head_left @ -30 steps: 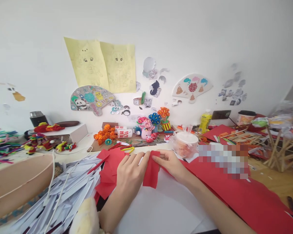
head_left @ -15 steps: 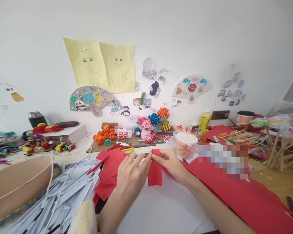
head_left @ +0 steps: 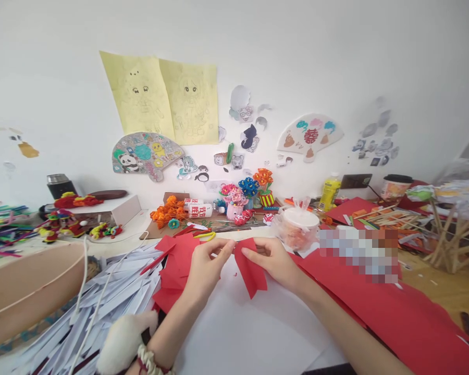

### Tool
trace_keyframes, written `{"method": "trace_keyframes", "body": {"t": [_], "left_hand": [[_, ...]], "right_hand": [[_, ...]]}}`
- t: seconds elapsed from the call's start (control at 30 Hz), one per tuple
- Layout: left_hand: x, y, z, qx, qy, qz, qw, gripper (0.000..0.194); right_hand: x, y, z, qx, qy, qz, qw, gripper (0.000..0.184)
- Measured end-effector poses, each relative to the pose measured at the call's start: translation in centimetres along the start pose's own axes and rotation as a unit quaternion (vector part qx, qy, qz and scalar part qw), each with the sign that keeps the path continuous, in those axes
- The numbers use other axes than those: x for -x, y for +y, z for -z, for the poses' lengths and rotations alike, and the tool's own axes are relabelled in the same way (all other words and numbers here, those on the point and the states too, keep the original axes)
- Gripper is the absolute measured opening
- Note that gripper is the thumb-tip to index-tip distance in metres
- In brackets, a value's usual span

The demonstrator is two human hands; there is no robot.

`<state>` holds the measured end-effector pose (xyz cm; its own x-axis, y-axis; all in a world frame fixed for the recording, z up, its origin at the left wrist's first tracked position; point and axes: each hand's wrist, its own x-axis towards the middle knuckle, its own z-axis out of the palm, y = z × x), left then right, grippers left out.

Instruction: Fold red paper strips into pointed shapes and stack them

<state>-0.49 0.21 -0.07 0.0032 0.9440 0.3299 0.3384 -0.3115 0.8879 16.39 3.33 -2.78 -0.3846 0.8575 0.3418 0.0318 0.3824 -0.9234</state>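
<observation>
Head view shows the person's right hand [head_left: 271,260] pinching a creased piece of red paper [head_left: 253,271] between thumb and fingers, hanging over a big white sheet [head_left: 234,328]. The left hand [head_left: 208,260] has its thumb and fingertips bunched up right by the paper's upper edge, but can't really tell if it's gripping anything. There's a pile of red pieces [head_left: 177,265] just beside that hand, loads of white strips [head_left: 117,286] further left, and a lidded tub [head_left: 299,221] past the right hand.
</observation>
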Motion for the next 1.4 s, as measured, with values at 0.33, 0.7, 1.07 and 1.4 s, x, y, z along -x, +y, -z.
{"method": "trace_keyframes", "body": {"t": [0.33,0.7,1.07,1.4], "left_hand": [[-0.03,-0.18,-0.24,0.035,-0.004,0.003,0.999,0.025],[-0.06,-0.21,-0.23,0.018,0.023,0.007,1.000,0.029],[0.08,-0.16,-0.33,-0.022,0.021,-0.005,1.000,0.028],[-0.13,0.02,-0.12,-0.027,-0.001,-0.016,1.000,0.027]], "right_hand": [[0.16,-0.49,0.03,-0.046,0.012,0.001,0.999,0.025],[0.26,-0.65,0.23,-0.130,-0.053,-0.045,0.989,0.031],[0.40,-1.05,-0.12,-0.139,-0.036,-0.065,0.988,0.034],[0.36,-0.90,-0.18,-0.126,-0.023,-0.083,0.988,0.031]]}}
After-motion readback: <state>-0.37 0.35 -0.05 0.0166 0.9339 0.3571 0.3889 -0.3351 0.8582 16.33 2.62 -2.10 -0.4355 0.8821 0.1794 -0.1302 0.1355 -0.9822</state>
